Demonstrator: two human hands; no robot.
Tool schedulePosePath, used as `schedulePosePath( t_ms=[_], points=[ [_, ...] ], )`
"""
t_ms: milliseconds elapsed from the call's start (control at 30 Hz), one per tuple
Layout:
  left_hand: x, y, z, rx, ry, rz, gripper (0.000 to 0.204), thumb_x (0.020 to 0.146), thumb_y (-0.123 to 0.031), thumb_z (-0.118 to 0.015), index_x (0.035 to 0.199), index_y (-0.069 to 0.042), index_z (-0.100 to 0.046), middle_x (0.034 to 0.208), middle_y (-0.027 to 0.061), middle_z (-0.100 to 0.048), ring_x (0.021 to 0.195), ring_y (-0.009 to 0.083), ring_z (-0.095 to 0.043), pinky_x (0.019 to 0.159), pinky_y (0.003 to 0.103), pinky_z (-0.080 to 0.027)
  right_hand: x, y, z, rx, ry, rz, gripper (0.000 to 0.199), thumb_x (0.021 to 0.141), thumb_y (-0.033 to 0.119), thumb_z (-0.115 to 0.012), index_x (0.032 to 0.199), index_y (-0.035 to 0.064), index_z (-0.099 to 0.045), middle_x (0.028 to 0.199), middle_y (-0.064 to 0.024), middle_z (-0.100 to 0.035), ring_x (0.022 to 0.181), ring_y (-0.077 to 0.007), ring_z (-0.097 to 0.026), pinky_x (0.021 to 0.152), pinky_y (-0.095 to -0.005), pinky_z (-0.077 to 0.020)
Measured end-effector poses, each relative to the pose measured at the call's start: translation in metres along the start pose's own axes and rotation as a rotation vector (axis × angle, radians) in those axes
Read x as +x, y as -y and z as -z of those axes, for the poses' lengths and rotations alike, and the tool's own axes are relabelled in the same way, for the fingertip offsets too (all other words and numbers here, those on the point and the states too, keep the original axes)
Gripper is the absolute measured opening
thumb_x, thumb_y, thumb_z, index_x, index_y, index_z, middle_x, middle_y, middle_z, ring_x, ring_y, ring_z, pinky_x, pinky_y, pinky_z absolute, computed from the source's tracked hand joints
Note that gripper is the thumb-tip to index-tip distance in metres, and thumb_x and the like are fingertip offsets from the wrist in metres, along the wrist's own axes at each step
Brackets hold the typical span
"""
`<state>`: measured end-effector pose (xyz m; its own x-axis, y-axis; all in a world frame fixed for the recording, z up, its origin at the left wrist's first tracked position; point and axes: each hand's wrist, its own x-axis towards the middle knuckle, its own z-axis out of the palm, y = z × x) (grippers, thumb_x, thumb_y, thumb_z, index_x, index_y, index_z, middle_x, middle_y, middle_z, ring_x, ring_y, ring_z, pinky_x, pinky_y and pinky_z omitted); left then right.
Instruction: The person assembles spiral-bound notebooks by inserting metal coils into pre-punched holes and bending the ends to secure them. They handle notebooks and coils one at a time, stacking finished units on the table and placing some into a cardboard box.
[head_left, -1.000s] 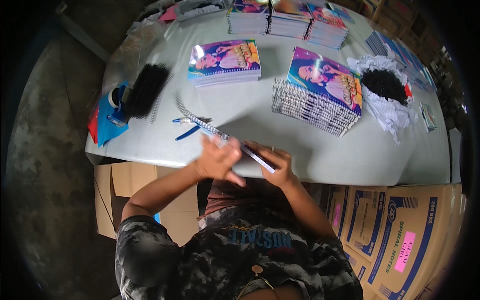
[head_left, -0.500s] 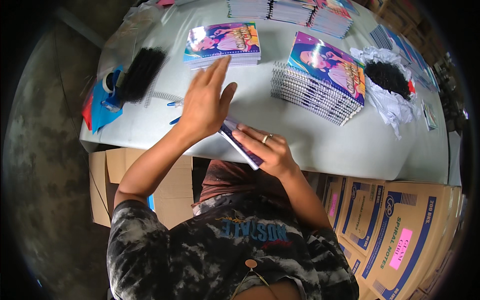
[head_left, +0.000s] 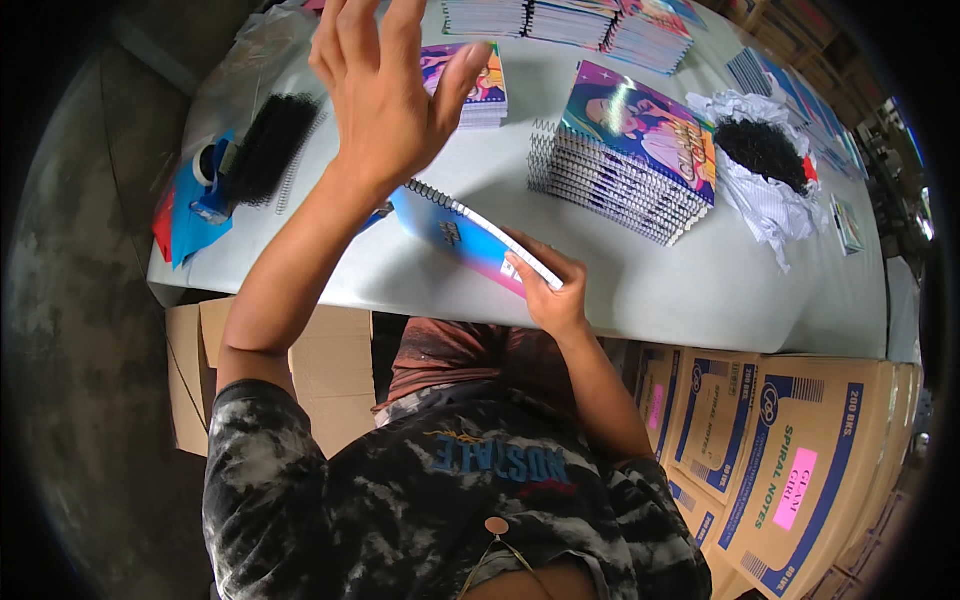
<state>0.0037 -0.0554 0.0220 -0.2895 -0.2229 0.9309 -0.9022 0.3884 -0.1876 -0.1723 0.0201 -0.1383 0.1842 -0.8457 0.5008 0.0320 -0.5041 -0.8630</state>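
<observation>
My right hand (head_left: pixel 552 292) grips one end of a spiral notebook (head_left: pixel 470 240), thumb on its blue-to-pink cover and fingers behind. The notebook is tilted on its edge above the near side of the table, and a dark coil shows along the left part of its upper edge. Raised above the table, my left hand (head_left: pixel 385 110) has its fingers apart and nothing visible in it. Behind that hand, partly hidden, sits a stack of colourful notebooks (head_left: pixel 485 112). To the right stands a taller stack of coil-bound notebooks (head_left: pixel 640 150).
A bundle of black coils (head_left: pixel 272 150) lies at the left beside a tape dispenser (head_left: pixel 208 190). More black coils (head_left: pixel 765 155) rest on a crumpled cloth (head_left: pixel 770 225) at the right. Further notebook stacks (head_left: pixel 570 25) line the far side. Cardboard boxes (head_left: pixel 800 470) stand below the table.
My left hand has risen up and away from the notebook. The notebook has turned, so its blue-to-pink cover now shows, with my right hand still holding its right end.
</observation>
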Motion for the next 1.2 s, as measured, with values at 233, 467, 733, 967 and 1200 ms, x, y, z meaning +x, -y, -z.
schedulePosePath(
  t_ms=[233, 467, 733, 967, 1200],
  points=[
    [-0.186, -0.037, 0.022, -0.422, 0.438, -0.139, 0.091, 0.078, -0.072, -0.035, 0.133, 0.001, -0.034, 0.135, 0.0257, -0.032, 0.127, 0.0450, -0.025, 0.102, 0.054, -0.015, 0.001, 0.000, 0.002, -0.105, 0.001, 0.123, 0.040, 0.070, -0.010, -0.058, 0.108, 0.0033, -0.063, 0.099, -0.0131, -0.066, 0.086, -0.0259, -0.066, 0.073, -0.0316, -0.0519],
    [-0.126, -0.011, 0.002, -0.251, 0.035, 0.107, 0.103, 0.078, -0.077, -0.019, 0.137, 0.008, -0.021, 0.144, 0.0301, 0.004, 0.134, 0.0435, -0.004, 0.104, 0.059, -0.003, 0.003, 0.009, -0.009, -0.204, 0.081, 0.343, 0.042, 0.070, -0.011, -0.057, 0.109, 0.0026, -0.061, 0.101, -0.0132, -0.065, 0.088, -0.0258, -0.065, 0.074, -0.0319, -0.0524],
    [-0.226, -0.032, 0.019, -0.418, 0.571, -0.136, 0.094, 0.072, -0.070, -0.050, 0.127, 0.005, -0.036, 0.122, 0.0247, -0.043, 0.116, 0.0389, -0.038, 0.091, 0.053, -0.034, -0.001, 0.001, -0.014, -0.149, 0.153, 0.326, 0.047, 0.070, -0.002, -0.066, 0.116, 0.0049, -0.058, 0.107, -0.0121, -0.063, 0.092, -0.0267, -0.064, 0.077, -0.0329, -0.0507],
    [-0.160, -0.049, 0.022, -0.492, 0.299, -0.210, 0.096, 0.071, -0.076, -0.042, 0.133, -0.003, -0.032, 0.123, 0.0304, -0.038, 0.113, 0.0468, -0.038, 0.086, 0.067, -0.027, 0.000, 0.007, -0.015, -0.098, 0.098, 0.207, 0.045, 0.071, -0.001, -0.064, 0.115, 0.0046, -0.058, 0.104, -0.0123, -0.064, 0.086, -0.0262, -0.065, 0.072, -0.0324, -0.0514],
    [-0.196, -0.075, 0.031, -0.621, 0.359, -0.349, 0.100, 0.063, -0.081, -0.044, 0.126, -0.004, -0.041, 0.126, 0.0308, -0.035, 0.116, 0.0499, -0.035, 0.085, 0.066, -0.027, 0.010, -0.001, -0.017, -0.008, 0.025, 0.221, 0.047, 0.070, 0.003, -0.068, 0.116, 0.0040, -0.057, 0.096, -0.0154, -0.065, 0.080, -0.0269, -0.065, 0.067, -0.0338, -0.0509]
  ],
)
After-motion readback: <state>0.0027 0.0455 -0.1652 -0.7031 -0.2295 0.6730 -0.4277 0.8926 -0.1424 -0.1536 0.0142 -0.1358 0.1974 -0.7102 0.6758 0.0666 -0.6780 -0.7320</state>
